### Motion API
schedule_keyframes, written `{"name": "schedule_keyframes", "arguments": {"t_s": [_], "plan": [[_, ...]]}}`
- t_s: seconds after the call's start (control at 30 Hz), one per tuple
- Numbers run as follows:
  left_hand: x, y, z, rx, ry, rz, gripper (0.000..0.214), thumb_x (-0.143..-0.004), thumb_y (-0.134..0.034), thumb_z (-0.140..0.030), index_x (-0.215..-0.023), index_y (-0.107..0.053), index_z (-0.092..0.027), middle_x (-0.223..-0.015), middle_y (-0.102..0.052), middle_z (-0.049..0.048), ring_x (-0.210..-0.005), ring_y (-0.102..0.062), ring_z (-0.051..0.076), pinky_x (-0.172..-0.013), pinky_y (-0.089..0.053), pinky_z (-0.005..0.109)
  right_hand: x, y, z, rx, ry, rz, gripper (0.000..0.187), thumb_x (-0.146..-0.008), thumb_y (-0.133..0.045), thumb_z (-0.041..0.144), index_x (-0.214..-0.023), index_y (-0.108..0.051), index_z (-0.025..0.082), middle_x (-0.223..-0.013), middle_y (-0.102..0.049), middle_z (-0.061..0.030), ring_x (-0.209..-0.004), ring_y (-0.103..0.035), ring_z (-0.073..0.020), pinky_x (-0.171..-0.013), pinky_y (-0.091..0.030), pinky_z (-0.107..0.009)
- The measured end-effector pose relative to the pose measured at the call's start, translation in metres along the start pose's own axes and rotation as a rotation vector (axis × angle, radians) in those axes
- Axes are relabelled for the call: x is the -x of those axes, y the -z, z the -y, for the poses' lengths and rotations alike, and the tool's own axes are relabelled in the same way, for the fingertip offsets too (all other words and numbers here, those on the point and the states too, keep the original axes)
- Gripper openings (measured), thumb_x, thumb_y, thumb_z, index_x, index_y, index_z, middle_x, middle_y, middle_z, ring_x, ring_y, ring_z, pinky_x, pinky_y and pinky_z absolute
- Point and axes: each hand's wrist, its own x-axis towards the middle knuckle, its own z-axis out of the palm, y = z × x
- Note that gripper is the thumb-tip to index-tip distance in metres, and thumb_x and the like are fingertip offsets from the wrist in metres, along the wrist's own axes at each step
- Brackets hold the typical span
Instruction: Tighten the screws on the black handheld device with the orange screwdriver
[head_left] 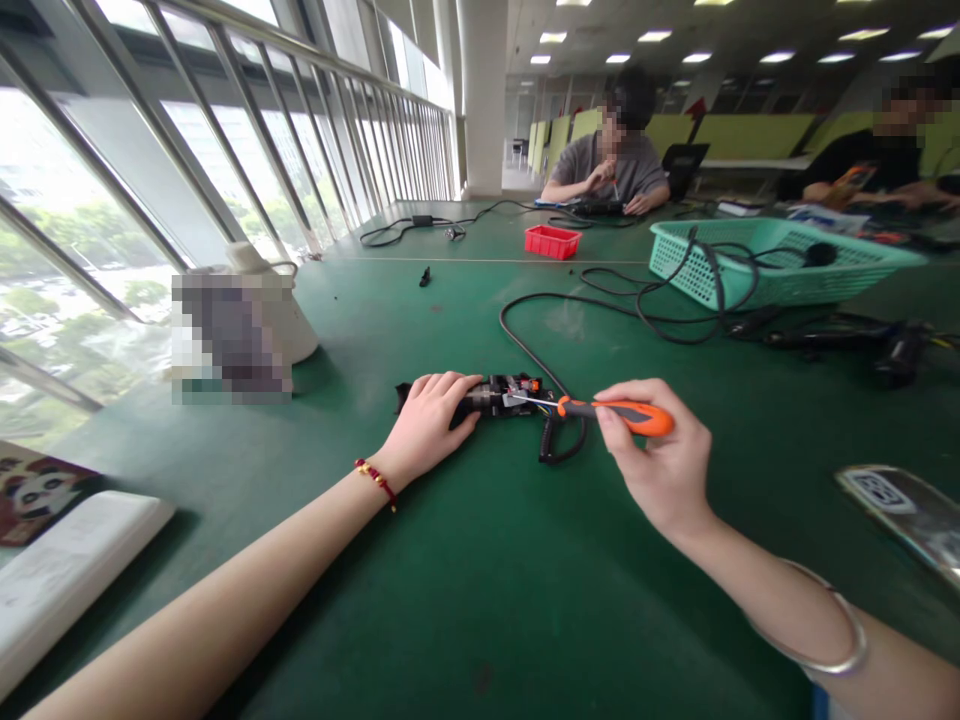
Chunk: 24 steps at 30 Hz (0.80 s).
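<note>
An opened black corded device, its inner parts and wires bare, lies on the green table. My left hand is wrapped over its left end, pressing it to the tabletop. Between the fingers of my right hand is a screwdriver with an orange and grey handle. Its thin shaft points left, and the tip reaches the exposed inside of the device. Whether the tip sits on a screw is too small to tell. A black cable runs from the device's right end.
A green basket with cables stands at the back right, near a red tray. A phone lies at the right. A white container and white box are at left. Two people sit across the table.
</note>
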Motion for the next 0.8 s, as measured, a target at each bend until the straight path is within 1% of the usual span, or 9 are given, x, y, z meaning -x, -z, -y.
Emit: {"name": "schedule_keyframes", "arguments": {"t_s": [0.07,0.17,0.3,0.37,0.43,0.57,0.63,0.73,0.8], "plan": [[0.000,0.000,0.000,0.007,0.001,0.000,0.038,-0.087,-0.044,-0.029,-0.124,-0.045,-0.020,-0.114,-0.057,0.0059,-0.106,-0.051,0.022,-0.098,-0.034,0.039,0.009,0.001,-0.008,-0.028,-0.101,-0.059,0.009,-0.079,-0.058,0.028,-0.083,-0.056,0.020,-0.077,-0.059,-0.0009,-0.064,-0.059,-0.0129,-0.056,-0.047,-0.025],[0.001,-0.001,0.001,0.014,0.001,-0.002,0.038,-0.087,-0.044,-0.029,-0.124,-0.045,-0.021,-0.115,-0.056,0.0059,-0.107,-0.051,0.022,-0.098,-0.034,0.039,0.015,0.002,-0.015,-0.064,-0.163,-0.050,0.015,-0.078,-0.059,0.029,-0.088,-0.055,0.019,-0.083,-0.058,-0.0023,-0.063,-0.058,-0.0124,-0.053,-0.047,-0.025],[0.001,-0.001,0.001,0.017,0.002,0.002,0.039,-0.086,-0.045,-0.029,-0.124,-0.045,-0.021,-0.114,-0.056,0.0059,-0.106,-0.051,0.022,-0.098,-0.034,0.039,0.016,0.003,-0.011,-0.087,-0.080,-0.016,0.020,-0.076,-0.059,0.026,-0.094,-0.054,0.020,-0.086,-0.058,-0.0032,-0.067,-0.059,-0.0138,-0.059,-0.049,-0.028],[0.001,0.000,0.001,0.022,0.005,-0.001,0.039,-0.086,-0.045,-0.028,-0.124,-0.045,-0.021,-0.113,-0.057,0.0059,-0.106,-0.051,0.022,-0.098,-0.034,0.040,0.016,0.003,-0.006,-0.031,-0.018,0.019,0.016,-0.077,-0.059,0.025,-0.092,-0.056,0.021,-0.082,-0.060,-0.0028,-0.066,-0.060,-0.0143,-0.059,-0.050,-0.027],[0.001,0.000,0.000,0.028,0.007,-0.004,0.039,-0.086,-0.044,-0.029,-0.124,-0.045,-0.021,-0.113,-0.057,0.0059,-0.106,-0.052,0.022,-0.098,-0.034,0.040,0.016,0.004,-0.001,0.043,0.022,0.025,0.010,-0.077,-0.060,0.025,-0.087,-0.058,0.022,-0.076,-0.063,-0.0017,-0.063,-0.060,-0.0137,-0.055,-0.049,-0.025],[0.001,0.000,0.000,0.017,0.003,0.002,0.038,-0.086,-0.044,-0.029,-0.123,-0.045,-0.021,-0.114,-0.057,0.0058,-0.107,-0.051,0.022,-0.098,-0.034,0.040,0.017,0.004,0.001,0.074,0.025,0.007,0.008,-0.077,-0.061,0.025,-0.085,-0.059,0.023,-0.072,-0.064,0.0005,-0.055,-0.059,-0.0119,-0.050,-0.047,-0.023],[0.000,0.000,0.000,0.004,0.005,0.008,0.038,-0.086,-0.044,-0.028,-0.123,-0.045,-0.020,-0.114,-0.057,0.0061,-0.107,-0.051,0.022,-0.098,-0.034,0.040,0.017,0.004,-0.001,0.042,0.011,0.009,0.012,-0.077,-0.059,0.023,-0.089,-0.058,0.022,-0.077,-0.064,0.0001,-0.057,-0.060,-0.0115,-0.053,-0.048,-0.023],[0.000,0.001,-0.001,-0.002,0.008,0.013,0.037,-0.086,-0.044,-0.028,-0.123,-0.045,-0.019,-0.113,-0.057,0.0064,-0.107,-0.050,0.022,-0.097,-0.034,0.039,0.018,0.005,-0.004,-0.016,0.019,0.023,0.020,-0.076,-0.058,0.022,-0.096,-0.056,0.022,-0.087,-0.062,-0.0021,-0.065,-0.061,-0.0134,-0.062,-0.051,-0.027],[0.000,0.001,-0.001,0.004,0.005,0.012,0.037,-0.086,-0.044,-0.028,-0.123,-0.045,-0.020,-0.113,-0.057,0.0061,-0.107,-0.050,0.022,-0.097,-0.035,0.040,0.017,0.005,-0.004,-0.024,0.040,0.035,0.021,-0.076,-0.058,0.020,-0.097,-0.056,0.023,-0.088,-0.062,-0.0022,-0.069,-0.062,-0.0144,-0.065,-0.051,-0.028]]}}
